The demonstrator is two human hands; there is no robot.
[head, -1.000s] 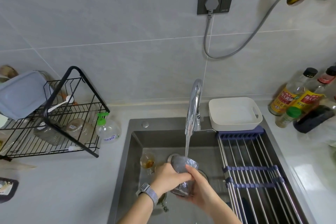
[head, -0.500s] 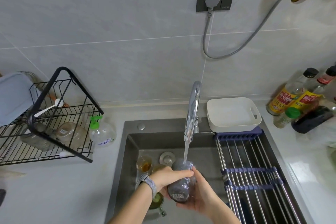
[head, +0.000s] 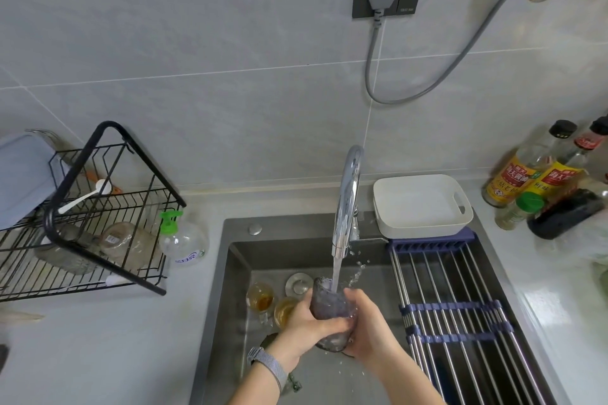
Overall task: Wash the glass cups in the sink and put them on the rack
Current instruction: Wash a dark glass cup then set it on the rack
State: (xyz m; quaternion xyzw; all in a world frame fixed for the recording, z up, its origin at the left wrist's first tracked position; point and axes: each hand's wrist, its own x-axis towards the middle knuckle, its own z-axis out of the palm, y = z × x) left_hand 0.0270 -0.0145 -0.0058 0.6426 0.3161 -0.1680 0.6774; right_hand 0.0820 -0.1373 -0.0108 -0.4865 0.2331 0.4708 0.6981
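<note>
A greyish glass cup [head: 329, 304] is tilted under the running faucet [head: 347, 200], and water pours into its mouth and splashes out. My left hand [head: 309, 322] grips its side from the left while my right hand [head: 370, 325] cups it from the right and below. Two glass cups with brown liquid [head: 261, 297] [head: 283, 309] stand on the floor of the steel sink [head: 230, 289], left of my hands. On the counter to the left stands the black wire rack [head: 98, 207], with clear glass cups [head: 123, 242] lying in it.
A soap bottle with a green pump [head: 182, 240] stands between rack and sink. A roll-up drying mat [head: 460, 316] covers the sink's right half, with a white tray [head: 421, 205] behind it. Sauce bottles [head: 526, 174] crowd the right counter. A drain plug [head: 297, 283] lies in the sink.
The cup has turned from nearly upside down to mouth-up under the stream, and water now splashes from it. Both hands stayed round it; the view shifted slightly.
</note>
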